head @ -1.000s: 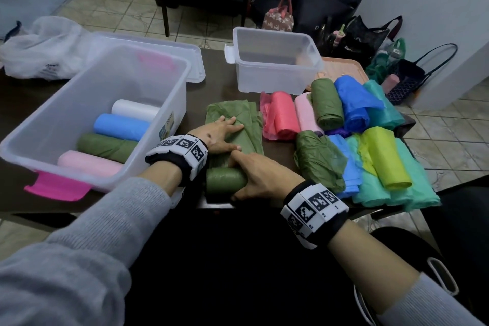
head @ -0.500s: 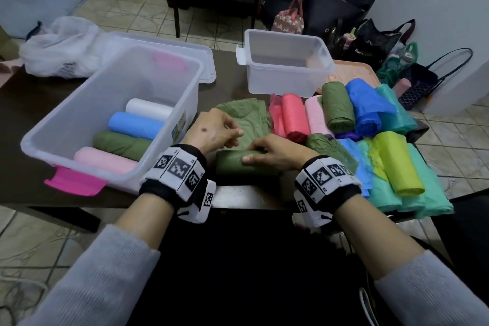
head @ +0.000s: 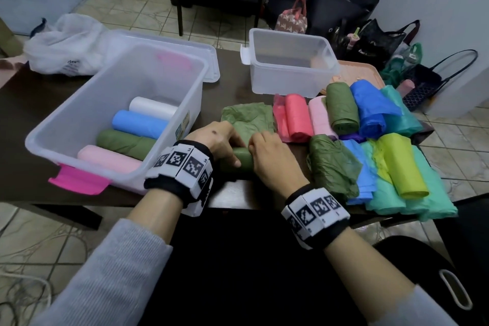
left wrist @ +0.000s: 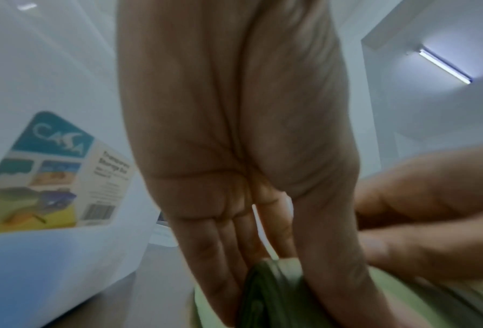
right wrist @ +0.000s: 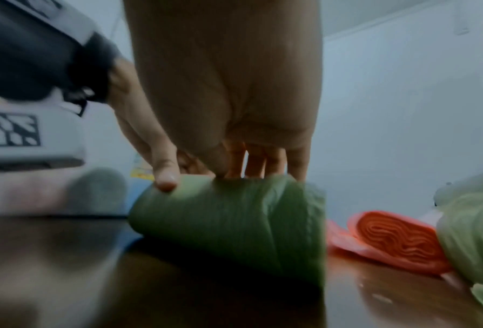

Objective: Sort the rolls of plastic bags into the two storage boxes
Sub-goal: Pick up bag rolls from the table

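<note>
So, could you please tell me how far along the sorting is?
Four rolls already lie in the large box; the small box looks empty. Both hands are rolling up a green roll. The loose pile of rolls remains on the table.

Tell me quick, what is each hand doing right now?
Left hand: fingers curled over the green roll, holding it.
Right hand: fingers curled on the same green roll, holding it.
</note>
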